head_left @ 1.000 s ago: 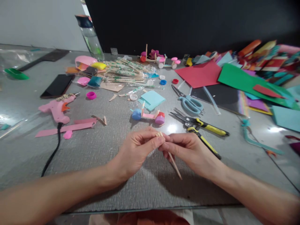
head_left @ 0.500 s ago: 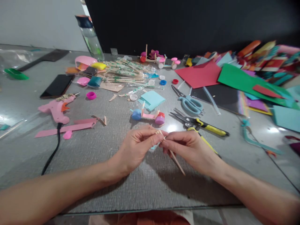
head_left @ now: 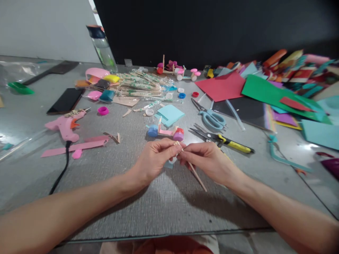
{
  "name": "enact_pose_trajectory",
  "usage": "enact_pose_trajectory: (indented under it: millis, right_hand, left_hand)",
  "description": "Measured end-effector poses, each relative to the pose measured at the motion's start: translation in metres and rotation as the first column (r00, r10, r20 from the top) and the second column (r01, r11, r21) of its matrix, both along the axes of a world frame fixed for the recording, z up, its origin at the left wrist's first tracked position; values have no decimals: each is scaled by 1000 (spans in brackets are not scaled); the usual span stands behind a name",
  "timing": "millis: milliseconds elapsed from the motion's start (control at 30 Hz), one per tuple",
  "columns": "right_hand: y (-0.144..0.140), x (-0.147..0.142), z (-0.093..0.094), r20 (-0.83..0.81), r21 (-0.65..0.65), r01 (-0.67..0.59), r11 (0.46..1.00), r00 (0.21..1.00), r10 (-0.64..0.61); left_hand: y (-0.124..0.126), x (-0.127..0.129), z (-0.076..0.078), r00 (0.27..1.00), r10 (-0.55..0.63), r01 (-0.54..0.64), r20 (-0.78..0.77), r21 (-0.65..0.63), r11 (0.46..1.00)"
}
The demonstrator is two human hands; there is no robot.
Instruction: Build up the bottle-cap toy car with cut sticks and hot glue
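Holding a thin wooden stick [head_left: 198, 177] between your two hands, you have it above the middle of the table [head_left: 132, 220], its free end slanting down toward the near edge. Your left hand [head_left: 156, 158] pinches thumb against fingers at the upper end, where short pale wooden tips show; whether these are separate pieces is too small to tell. Your right hand [head_left: 209, 160] closes its fingertips around the stick just below. It should be light, stiff and dry, with little slip, though so slender a piece could snap if bent; grip close to the upper end, and steady the shaft lightly lower down. Something pale blue shows beneath your fingers, mostly hidden. Just beyond, toward the far edge, stands a small wheeled model [head_left: 166, 132], with light-blue paper [head_left: 173, 113] behind it. Pliers [head_left: 237, 145] and scissors [head_left: 214, 121] lie to its right; a pink glue gun [head_left: 63, 126] lies toward the left edge. Wrapped sticks [head_left: 141, 84] are heaped near the far edge, and coloured sheets [head_left: 221, 85] spread toward the far right corner.
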State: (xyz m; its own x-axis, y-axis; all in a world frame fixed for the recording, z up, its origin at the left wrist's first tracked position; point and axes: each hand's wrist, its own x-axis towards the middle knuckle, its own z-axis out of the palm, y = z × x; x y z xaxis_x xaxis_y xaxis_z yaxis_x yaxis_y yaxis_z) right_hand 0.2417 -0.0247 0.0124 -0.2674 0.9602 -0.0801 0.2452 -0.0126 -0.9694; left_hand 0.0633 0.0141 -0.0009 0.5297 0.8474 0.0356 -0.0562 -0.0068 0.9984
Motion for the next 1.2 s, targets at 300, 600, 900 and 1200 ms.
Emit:
enact_pose_trajectory:
  millis: [300,600,900,1200]
  right_hand:
    - [8,19,11,150,15,-108,994,983,104]
    - [9,28,17,149,-43,-163,986,975,167]
    - [14,74,23,697,354,44,934,654,-295]
    - [-5,103,-4,924,372,-246,895,192,-331]
  left_hand:
    - [4,-6,16,988,-2,-2,-157,-25,1000]
    - [10,-1,24,971,-133,114,-198,-104,988]
    - [11,-13,13,989,-42,21,-143,-142,990]
    - [11,-22,9,992,19,-34,-122,-119,992]
